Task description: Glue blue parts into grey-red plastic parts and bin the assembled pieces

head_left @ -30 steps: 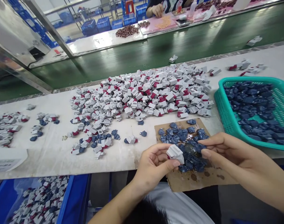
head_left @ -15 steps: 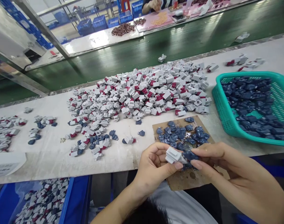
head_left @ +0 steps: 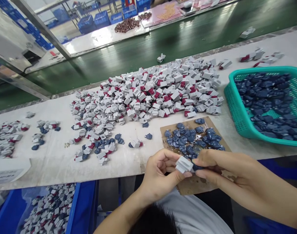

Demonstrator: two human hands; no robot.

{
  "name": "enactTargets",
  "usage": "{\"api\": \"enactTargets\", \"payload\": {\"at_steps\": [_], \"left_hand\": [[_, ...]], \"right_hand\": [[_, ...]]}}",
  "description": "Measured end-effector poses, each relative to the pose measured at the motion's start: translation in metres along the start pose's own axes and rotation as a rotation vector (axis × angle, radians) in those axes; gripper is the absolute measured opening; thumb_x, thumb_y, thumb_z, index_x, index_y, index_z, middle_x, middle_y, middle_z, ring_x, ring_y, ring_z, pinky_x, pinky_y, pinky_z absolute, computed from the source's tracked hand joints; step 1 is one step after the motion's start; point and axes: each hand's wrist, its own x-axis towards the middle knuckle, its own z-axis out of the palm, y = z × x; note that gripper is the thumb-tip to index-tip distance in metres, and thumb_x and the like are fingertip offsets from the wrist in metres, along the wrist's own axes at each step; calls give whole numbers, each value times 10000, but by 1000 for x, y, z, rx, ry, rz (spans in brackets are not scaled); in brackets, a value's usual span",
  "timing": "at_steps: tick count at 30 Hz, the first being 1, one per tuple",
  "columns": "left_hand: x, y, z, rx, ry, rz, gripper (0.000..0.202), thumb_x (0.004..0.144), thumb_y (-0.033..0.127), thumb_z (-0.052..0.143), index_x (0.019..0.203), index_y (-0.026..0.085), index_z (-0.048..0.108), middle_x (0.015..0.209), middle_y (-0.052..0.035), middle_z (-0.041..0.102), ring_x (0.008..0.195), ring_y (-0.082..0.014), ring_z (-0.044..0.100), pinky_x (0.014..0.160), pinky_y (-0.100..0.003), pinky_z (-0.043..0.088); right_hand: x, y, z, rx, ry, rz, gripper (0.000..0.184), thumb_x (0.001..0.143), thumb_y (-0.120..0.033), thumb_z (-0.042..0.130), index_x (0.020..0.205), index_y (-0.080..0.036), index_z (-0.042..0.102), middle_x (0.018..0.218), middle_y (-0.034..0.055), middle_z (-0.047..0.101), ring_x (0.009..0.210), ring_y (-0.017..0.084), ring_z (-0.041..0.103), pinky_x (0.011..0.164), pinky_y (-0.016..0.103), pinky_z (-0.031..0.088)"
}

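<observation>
Between thumb and fingers, my left hand (head_left: 160, 178) grips a light grey stepped plastic part (head_left: 184, 164). My right hand (head_left: 216, 167) pinches a dark blue plastic part (head_left: 197, 167) against the grey part's right end; most of the blue piece is hidden by the fingers, so I cannot tell how far they are joined. Under and beyond the hands lies a brown cardboard sheet (head_left: 168, 123), wet-looking in places. Several loose dark blue parts (head_left: 187, 136), shaped like small fists, are spread on it.
A large heap of grey and dark red parts (head_left: 148, 91) covers the table's middle. At right stands a green basket (head_left: 238, 120) of blue parts. A blue bin (head_left: 83, 208) with parts is below left. Behind runs a green conveyor belt (head_left: 119, 55) carrying a stray part (head_left: 161, 58).
The dark blue part and the grey part are closer together, with my right fingers now covering more of the blue piece. The view has shifted slightly.
</observation>
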Motion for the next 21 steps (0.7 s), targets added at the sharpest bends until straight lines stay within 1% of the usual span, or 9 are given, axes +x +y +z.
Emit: {"api": "enactTargets", "payload": {"at_steps": [3,5,7,10,13,15,18,20,21], "left_hand": [[0,-7,1,8,12,17,428,536,186,1010,782,164,660,684,17,753,615,-85,702,638,-140,549],[1,-10,2,19,7,13,426,590,230,994,812,172,634,647,33,720,582,-85,685,657,-163,564],[3,-10,1,43,-11,0,436,626,273,978,836,178,608,653,37,698,582,-90,680,669,-183,570],[7,-4,-4,123,-109,-33,441,683,329,940,877,185,570,738,19,687,617,-104,681,653,-206,558],[10,6,-9,218,-242,-72,395,776,342,841,935,208,505,732,36,630,586,-105,626,573,-213,500],[10,10,-9,268,-271,-43,297,826,306,730,936,219,468,676,68,544,525,-81,509,517,-203,402],[11,11,-3,360,-243,21,174,803,247,596,894,222,451,681,66,452,531,-83,369,511,-233,292],[12,9,3,429,-254,74,167,798,282,584,879,223,451,700,52,430,578,-109,359,540,-260,287],[13,7,6,465,-265,123,172,825,327,583,880,221,458,712,42,438,612,-125,376,569,-273,309]], "right_hand": [[3,5,4,97,-47,49,279,1043,-339,518,823,-205,626,704,-1,617,593,107,578,535,197,443],[2,10,10,163,17,108,319,1038,-388,533,793,-198,610,691,6,599,603,118,577,536,205,445],[0,14,16,215,56,114,311,1023,-411,566,803,-199,623,683,3,597,603,120,591,539,197,461],[-3,20,18,288,71,138,247,1010,-434,601,907,-220,670,716,-2,649,630,125,646,553,185,494],[-1,22,12,328,63,195,290,974,-527,641,955,-243,696,715,-2,676,600,136,639,513,202,486],[6,19,7,292,162,207,362,952,-602,639,923,-251,719,683,5,651,572,140,598,494,221,479],[25,8,8,337,459,250,478,947,-701,577,894,-256,741,773,33,672,675,156,621,594,251,542],[41,-3,15,519,517,311,531,895,-763,599,873,-252,739,867,40,709,801,172,670,717,267,581],[48,-9,20,632,487,355,557,851,-791,628,856,-245,733,895,40,723,853,180,688,769,273,590]]}}
